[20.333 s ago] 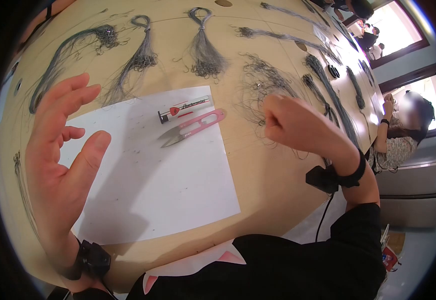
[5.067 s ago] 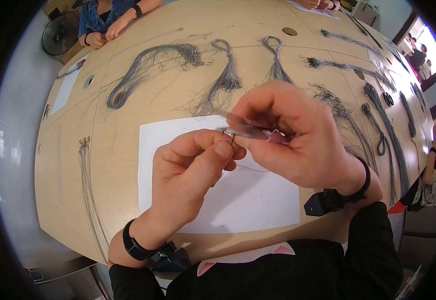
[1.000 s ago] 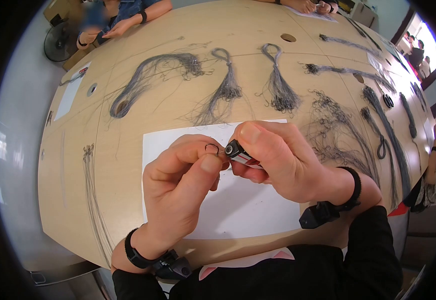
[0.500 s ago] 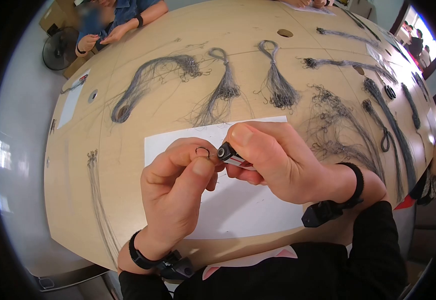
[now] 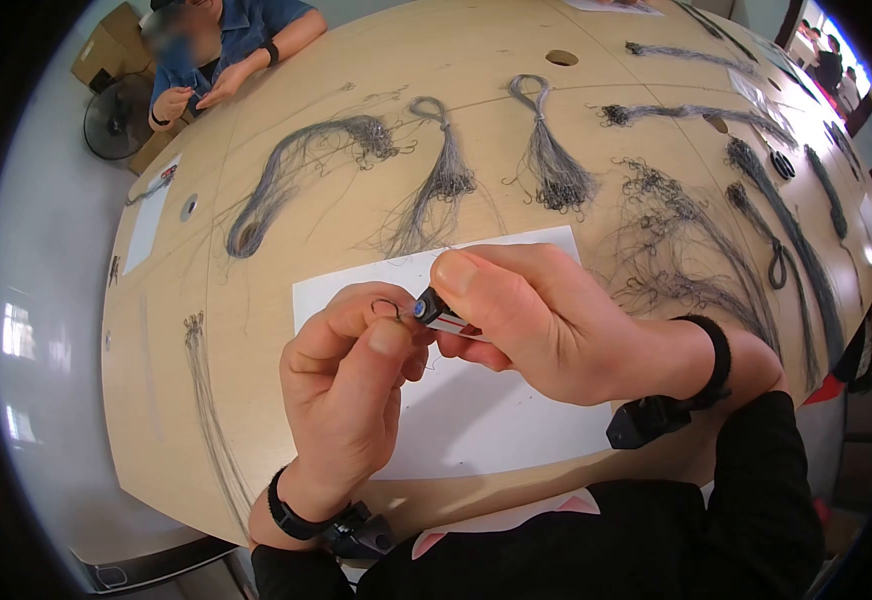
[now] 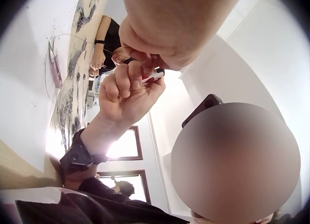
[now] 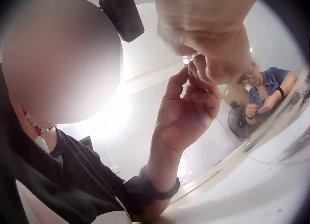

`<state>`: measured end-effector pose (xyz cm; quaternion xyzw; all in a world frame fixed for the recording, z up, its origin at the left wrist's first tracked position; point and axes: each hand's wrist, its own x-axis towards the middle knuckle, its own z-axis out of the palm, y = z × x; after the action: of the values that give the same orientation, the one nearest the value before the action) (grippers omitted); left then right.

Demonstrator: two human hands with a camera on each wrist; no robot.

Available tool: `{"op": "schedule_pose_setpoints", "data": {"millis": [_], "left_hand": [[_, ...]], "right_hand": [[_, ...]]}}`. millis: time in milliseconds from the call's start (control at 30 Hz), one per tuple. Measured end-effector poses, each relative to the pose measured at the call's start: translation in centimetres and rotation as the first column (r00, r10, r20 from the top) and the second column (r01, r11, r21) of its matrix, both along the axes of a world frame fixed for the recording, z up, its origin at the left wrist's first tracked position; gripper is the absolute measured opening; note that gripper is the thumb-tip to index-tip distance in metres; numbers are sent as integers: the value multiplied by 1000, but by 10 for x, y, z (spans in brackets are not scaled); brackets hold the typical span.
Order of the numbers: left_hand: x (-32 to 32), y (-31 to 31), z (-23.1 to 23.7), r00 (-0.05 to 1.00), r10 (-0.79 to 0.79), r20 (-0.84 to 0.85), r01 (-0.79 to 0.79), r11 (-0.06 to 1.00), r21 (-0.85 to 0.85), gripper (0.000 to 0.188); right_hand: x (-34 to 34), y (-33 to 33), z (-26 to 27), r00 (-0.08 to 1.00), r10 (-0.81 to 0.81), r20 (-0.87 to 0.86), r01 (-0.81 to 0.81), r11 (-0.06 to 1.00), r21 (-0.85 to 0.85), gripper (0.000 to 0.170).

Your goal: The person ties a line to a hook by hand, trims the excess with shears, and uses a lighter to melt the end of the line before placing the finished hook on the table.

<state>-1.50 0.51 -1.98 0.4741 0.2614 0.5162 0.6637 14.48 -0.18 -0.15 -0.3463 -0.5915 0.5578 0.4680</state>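
Observation:
My left hand (image 5: 346, 375) pinches a dark fish hook (image 5: 386, 307) between thumb and forefinger, its bend standing up above the fingertips. In my right hand (image 5: 546, 325) is a lighter (image 5: 448, 321) with a black head and a white body marked in red. The thumb lies over the top of the lighter. Its round nozzle shows blue and faces the hook's shank, right at the left fingertips. Both hands are raised over a white paper sheet (image 5: 486, 430). Pink thread snips (image 6: 54, 66) lie on the sheet in the left wrist view; a thin line curves beside them.
Two looped bundles of hooked lines (image 5: 551, 150) lie beyond the sheet. A loose tangle of hooks (image 5: 676, 230) spreads at the right, and several straight snelled lines (image 5: 206, 400) lie at the left. Across the table sits a person in a denim shirt (image 5: 256, 40).
The snips, earlier held in my right hand at the hook, now lie on the sheet, and that hand holds the lighter. Over the last second, the nozzle has turned blue; both hands drift slightly left.

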Motion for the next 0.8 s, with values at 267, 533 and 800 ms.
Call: {"op": "schedule_pose_setpoints", "data": {"millis": [267, 533, 800], "left_hand": [[-1, 1, 3, 1000, -15, -3, 15, 999, -31, 9], [0, 3, 1, 999, -32, -10, 31, 999, -29, 10], [0, 2, 0, 1000, -11, -3, 11, 998, -66, 11]], "right_hand": [[8, 0, 11, 998, -30, -59, 26, 997, -74, 47], [5, 1, 10, 994, 26, -102, -32, 998, -53, 46], [9, 5, 4, 993, -62, 99, 56, 996, 63, 13]]}}
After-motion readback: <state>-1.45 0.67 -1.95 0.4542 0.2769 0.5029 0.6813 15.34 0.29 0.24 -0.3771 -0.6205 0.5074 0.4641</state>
